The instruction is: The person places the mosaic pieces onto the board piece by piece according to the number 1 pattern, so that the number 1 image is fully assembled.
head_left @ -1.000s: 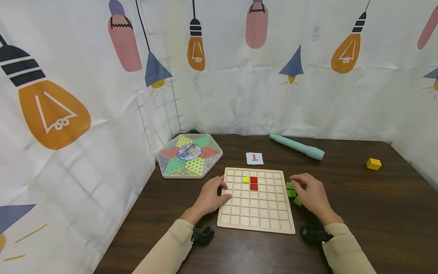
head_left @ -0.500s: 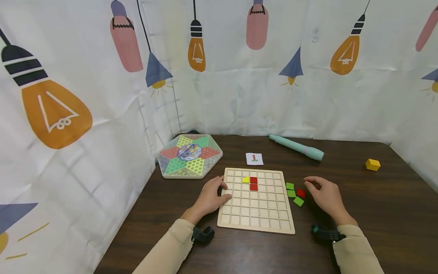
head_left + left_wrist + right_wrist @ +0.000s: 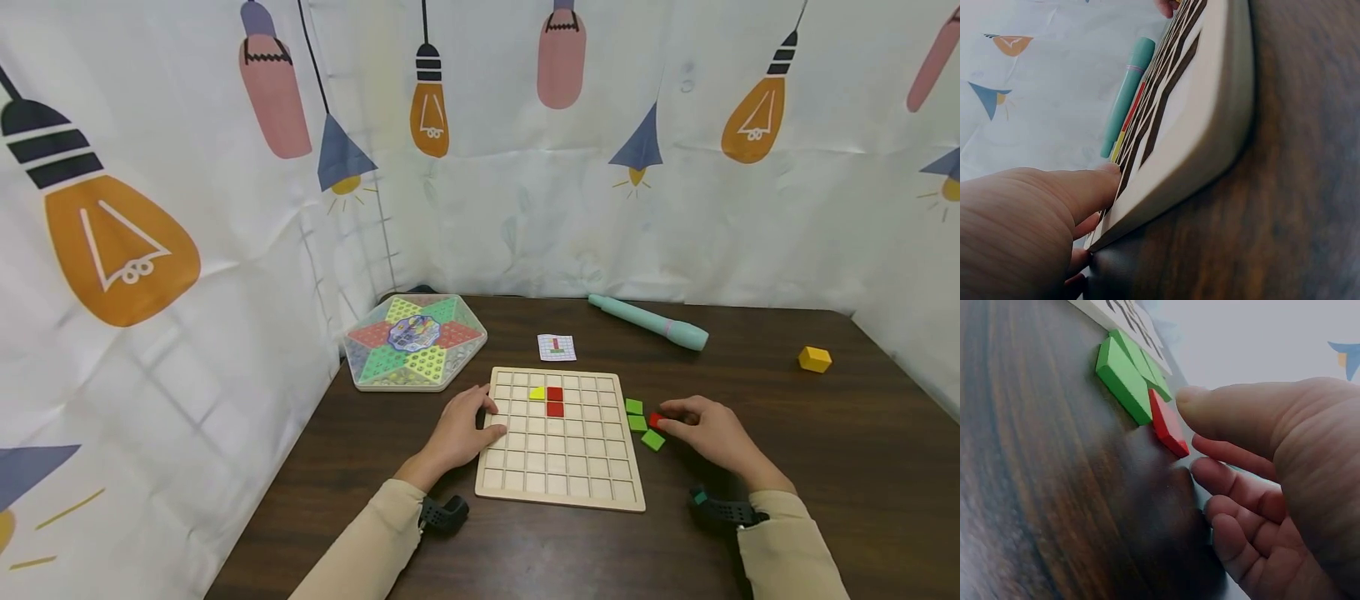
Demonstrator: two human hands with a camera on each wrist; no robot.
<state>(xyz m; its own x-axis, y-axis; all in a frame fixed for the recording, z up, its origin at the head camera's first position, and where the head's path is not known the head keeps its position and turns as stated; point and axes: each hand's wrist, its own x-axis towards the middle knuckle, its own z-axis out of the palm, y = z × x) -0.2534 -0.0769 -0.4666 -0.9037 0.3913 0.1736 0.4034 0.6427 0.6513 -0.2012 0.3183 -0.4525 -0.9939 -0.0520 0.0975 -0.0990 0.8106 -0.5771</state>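
From the head view, the left hand point(image 3: 465, 429) rests flat on the wooden grid board's point(image 3: 558, 492) left edge, fingers relaxed; the right hand point(image 3: 708, 432) reaches the red tile point(image 3: 656, 420) lying on the tabletop point(image 3: 825, 467) beside three green tiles point(image 3: 639, 423). The left wrist view adds only fingers point(image 3: 1088, 187) pressing the board's rim. The right wrist view shows what the head view hides: the grip is spread, with the thumb point(image 3: 1229, 412) over the red tile and not yet pinching. Crowded tiles risk nudging a green one.

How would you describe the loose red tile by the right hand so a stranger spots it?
Find the wooden grid board on the dark table. Just off its right edge lie three green tiles. The red tile lies among them, at the right hand fingers: the only red piece off the board.
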